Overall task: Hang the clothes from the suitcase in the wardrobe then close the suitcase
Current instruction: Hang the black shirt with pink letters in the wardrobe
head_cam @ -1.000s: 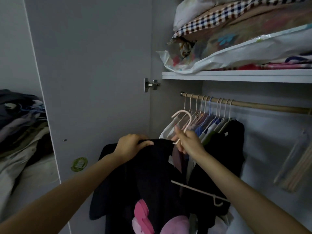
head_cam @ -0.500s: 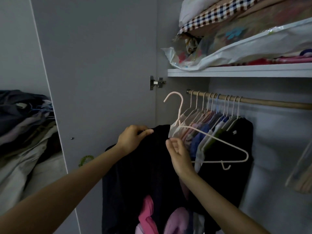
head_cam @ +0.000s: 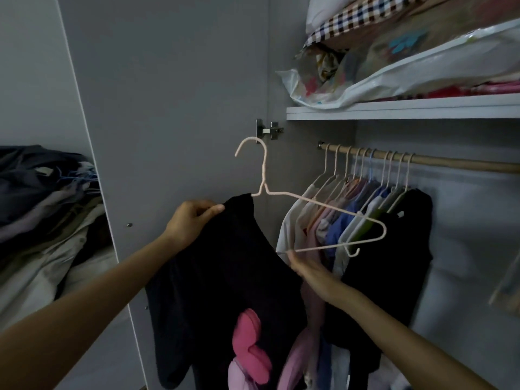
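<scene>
Hanger (head_cam: 320, 204) now raised, half inside black top (head_cam: 225, 263); my left hand (head_cam: 191, 220) pinches its limp collar, right hand (head_cam: 302, 264) grips the stiff bottom bar.

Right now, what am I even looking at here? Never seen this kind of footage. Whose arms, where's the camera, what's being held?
There is no machine: a person wears one wide-angle camera on the head, looking forward and down, so both arms enter from the bottom of the picture. They stand at an open wardrobe. The left hand grips the top edge of a black garment with a pink print. The right hand holds the bottom bar of a pale wire hanger, one arm of which is tucked into the garment's top, its hook not yet on the wooden rail. Clothes already hang on that rail. Bagged bedding sits on the shelf above, and a heap of clothes lies at far left.
</scene>
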